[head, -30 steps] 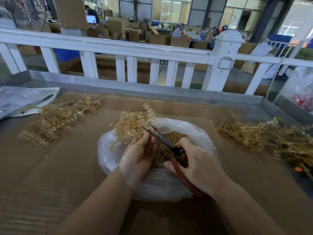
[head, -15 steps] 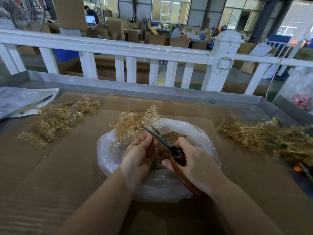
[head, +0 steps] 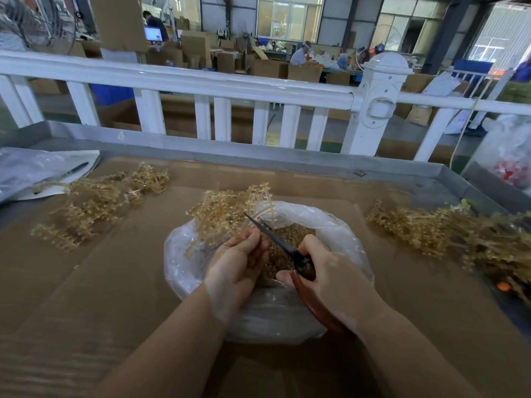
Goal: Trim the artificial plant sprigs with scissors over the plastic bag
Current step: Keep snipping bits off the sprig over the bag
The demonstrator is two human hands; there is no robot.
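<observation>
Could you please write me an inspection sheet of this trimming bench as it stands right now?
Surface: brown cardboard sheet in a grey metal tray.
Job's things: clear plastic bag holding trimmings; held sprigs over it; scissors, blades at the stems.
Clutter: sprig pile left; sprig pile right; grey bag far left.
Grippers: left hand grips the sprigs; right hand grips the scissors.
Cables: nothing seen.
Surroundings: white railing; cardboard boxes beyond.
</observation>
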